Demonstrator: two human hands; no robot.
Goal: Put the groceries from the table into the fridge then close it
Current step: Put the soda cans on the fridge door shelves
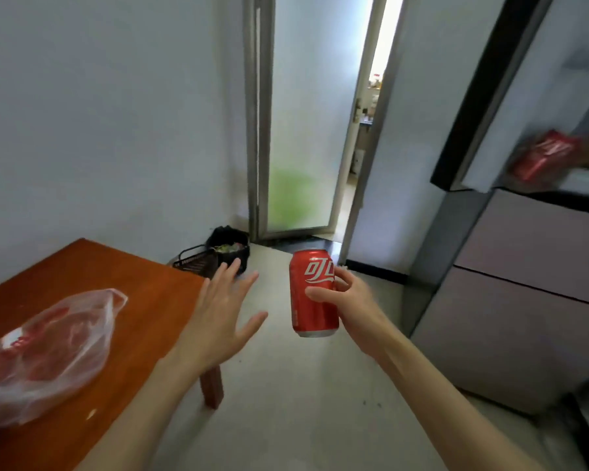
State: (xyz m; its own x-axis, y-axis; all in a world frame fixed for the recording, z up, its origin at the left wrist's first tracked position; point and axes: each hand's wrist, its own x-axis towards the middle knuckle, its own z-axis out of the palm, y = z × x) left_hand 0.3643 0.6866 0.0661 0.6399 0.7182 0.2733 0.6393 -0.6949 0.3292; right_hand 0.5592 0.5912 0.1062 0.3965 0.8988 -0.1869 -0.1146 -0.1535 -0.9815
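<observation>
My right hand [351, 300] grips a red cola can [312, 294] upright in the air over the floor, between the table and the fridge. My left hand [220, 311] hovers beside the can with its fingers spread, holding nothing, just off the table's right edge. A clear plastic bag of red meat [45, 348] lies on the orange-brown wooden table [143, 307] at the lower left. The fridge [531, 253] stands at the right with grey lower drawers; its glossy upper door mirrors the can as a red blur [543, 159].
A black bin [230, 248] with rubbish and a black wire basket [196, 263] sit on the floor by the wall behind the table. A frosted glass door [306, 113] stands ajar straight ahead. Pale tiled floor [300, 385] lies between table and fridge.
</observation>
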